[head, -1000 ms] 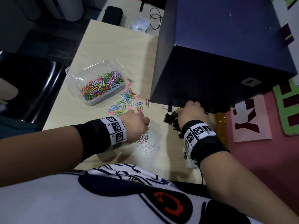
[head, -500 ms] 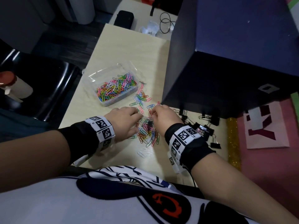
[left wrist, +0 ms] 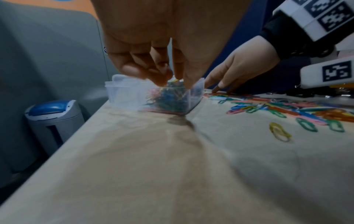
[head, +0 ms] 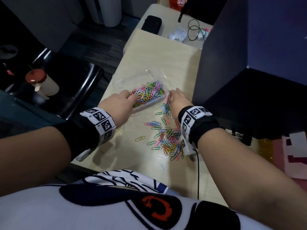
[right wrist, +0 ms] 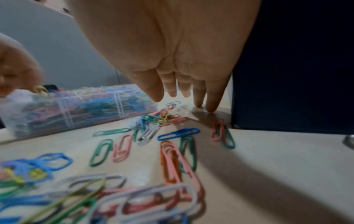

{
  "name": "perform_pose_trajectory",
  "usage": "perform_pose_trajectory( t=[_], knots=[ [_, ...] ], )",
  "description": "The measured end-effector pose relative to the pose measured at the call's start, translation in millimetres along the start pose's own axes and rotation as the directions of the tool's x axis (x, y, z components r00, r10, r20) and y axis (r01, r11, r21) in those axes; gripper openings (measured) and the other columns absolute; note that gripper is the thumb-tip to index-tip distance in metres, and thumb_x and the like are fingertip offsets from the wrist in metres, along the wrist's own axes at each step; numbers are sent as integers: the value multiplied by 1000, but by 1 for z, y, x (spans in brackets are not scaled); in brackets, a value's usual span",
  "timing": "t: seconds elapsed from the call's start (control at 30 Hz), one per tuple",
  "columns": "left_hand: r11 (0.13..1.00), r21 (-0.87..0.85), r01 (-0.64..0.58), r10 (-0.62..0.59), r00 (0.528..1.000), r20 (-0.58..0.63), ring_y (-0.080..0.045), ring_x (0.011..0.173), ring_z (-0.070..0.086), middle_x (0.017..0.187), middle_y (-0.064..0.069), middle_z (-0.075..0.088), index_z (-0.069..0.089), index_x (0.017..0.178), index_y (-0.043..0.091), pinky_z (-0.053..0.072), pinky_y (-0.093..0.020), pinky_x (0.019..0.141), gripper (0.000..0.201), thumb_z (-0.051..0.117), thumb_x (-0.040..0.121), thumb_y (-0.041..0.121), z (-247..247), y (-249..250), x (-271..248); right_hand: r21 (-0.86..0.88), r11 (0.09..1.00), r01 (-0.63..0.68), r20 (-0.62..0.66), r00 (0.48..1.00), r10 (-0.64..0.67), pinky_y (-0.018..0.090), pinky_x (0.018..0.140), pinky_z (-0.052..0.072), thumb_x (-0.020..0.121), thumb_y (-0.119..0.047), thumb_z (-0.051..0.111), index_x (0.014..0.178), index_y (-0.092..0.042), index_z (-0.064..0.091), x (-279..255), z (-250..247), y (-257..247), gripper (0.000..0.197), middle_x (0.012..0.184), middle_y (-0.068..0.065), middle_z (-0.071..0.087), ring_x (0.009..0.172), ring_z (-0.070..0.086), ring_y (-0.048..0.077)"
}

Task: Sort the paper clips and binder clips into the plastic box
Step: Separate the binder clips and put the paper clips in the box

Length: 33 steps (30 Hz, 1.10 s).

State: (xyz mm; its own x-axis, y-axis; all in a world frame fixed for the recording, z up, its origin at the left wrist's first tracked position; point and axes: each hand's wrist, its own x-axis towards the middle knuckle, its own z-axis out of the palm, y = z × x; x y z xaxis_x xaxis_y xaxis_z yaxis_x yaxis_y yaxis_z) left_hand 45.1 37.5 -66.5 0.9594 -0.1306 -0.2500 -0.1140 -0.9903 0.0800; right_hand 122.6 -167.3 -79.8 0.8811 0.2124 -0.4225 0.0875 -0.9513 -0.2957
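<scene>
The clear plastic box [head: 149, 106] [left wrist: 124, 94] [right wrist: 76, 112] sits mid-table, part filled with coloured paper clips. My left hand [head: 131, 97] [left wrist: 168, 77] hovers over its near left end, fingers bunched and pinching paper clips; a yellow one shows at the fingertips [right wrist: 28, 84]. My right hand [head: 171, 93] [right wrist: 184, 98] is beside the box's right end, with straight fingers whose tips touch the table among loose paper clips [right wrist: 153, 124]. A bigger loose pile [head: 171, 140] [left wrist: 287, 110] lies nearer me. Binder clips [head: 237, 134] lie dim and partly hidden under the dark box's overhang.
A large dark blue box [head: 249, 80] [right wrist: 287, 75] stands on the table right of my right hand. The table's left edge drops to a black chair [head: 66, 83] with a red-capped bottle [head: 41, 82]. A grey bin [left wrist: 51, 121] stands on the floor. A black case [head: 151, 24] and cables [head: 196, 30] lie at the far end.
Both hands left the loose pile and moved away from me to the box. The left hand now holds clips over it; the right hand touches the table beside it.
</scene>
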Motion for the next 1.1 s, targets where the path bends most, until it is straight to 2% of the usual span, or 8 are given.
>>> perform_pose_trajectory(
  t=[0.1, 0.27, 0.5, 0.67, 0.73, 0.83, 1.0, 1.1],
  knots=[
    [1000, -8, -1, 1, 998, 56, -34, 72, 58, 107, -9, 44, 45, 112, 16, 50, -40, 62, 22, 50, 91, 10, 8, -5, 4, -91, 993, 71, 6, 998, -70, 38, 98, 39, 79, 8, 43, 126, -9, 43, 2, 2, -4, 51, 132, 7, 41, 120, 45, 31],
    [998, -59, 4, -2, 1000, 24, -34, 68, 57, 107, -7, 41, 43, 107, 19, 49, -37, 58, 23, 51, 90, 7, 11, -12, 11, -104, 983, 150, 132, 982, -136, 30, 117, 12, 92, -2, 41, 153, -12, 12, -19, 10, 7, 68, 161, 3, 5, 147, 11, 19],
    [996, -61, -61, 63, 998, 19, -34, 69, 56, 107, -8, 41, 45, 109, 19, 44, -34, 58, 25, 54, 88, 7, 7, -8, 20, -32, 956, 290, 181, 943, -280, 29, 120, 7, 90, 5, 36, 152, -22, 19, -67, 43, 22, 69, 161, -4, 9, 147, 7, 11],
    [993, -39, -112, 113, 993, 24, -34, 71, 56, 106, -10, 42, 45, 107, 15, 43, -35, 59, 21, 52, 89, 7, 11, -1, 17, 89, 992, 86, -133, 988, -74, 28, 113, 21, 99, -20, 40, 143, -15, 38, -71, 35, 31, 45, 153, 5, 31, 140, 30, 21],
    [995, -39, -91, 91, 996, 11, -35, 73, 56, 105, -12, 44, 45, 106, 12, 45, -38, 61, 16, 49, 91, 8, 12, 3, 17, 87, 996, -16, -109, 994, 26, 31, 115, 19, 99, -25, 39, 149, -13, 26, -69, 38, 35, 53, 159, 6, 15, 144, 22, 22],
    [996, -29, -79, 79, 997, 6, -36, 80, 57, 106, -14, 47, 47, 107, 8, 46, -41, 64, 14, 45, 95, 14, 12, 6, 21, 14, 999, 37, 1, 999, -37, 27, 117, 8, 101, -27, 37, 151, -10, 20, -73, 48, 29, 56, 161, 5, 4, 148, 8, 17],
    [996, 32, -86, 87, 996, -1, -34, 84, 58, 105, -12, 49, 47, 106, 9, 45, -39, 64, 13, 46, 95, 16, 10, 6, 21, 50, 984, 170, -67, 984, -167, 28, 112, 25, 98, -20, 41, 138, -15, 45, -80, 51, 11, 41, 149, 3, 37, 136, 33, 21],
    [994, 48, -95, 95, 995, -7, -33, 86, 57, 106, -12, 49, 47, 107, 10, 40, -36, 62, 14, 47, 95, 16, 12, 6, 19, 36, 986, 163, -133, 979, -157, 30, 108, 29, 98, -20, 39, 140, -16, 43, -70, 42, 8, 42, 144, 4, 40, 131, 36, 22]
  ],
)
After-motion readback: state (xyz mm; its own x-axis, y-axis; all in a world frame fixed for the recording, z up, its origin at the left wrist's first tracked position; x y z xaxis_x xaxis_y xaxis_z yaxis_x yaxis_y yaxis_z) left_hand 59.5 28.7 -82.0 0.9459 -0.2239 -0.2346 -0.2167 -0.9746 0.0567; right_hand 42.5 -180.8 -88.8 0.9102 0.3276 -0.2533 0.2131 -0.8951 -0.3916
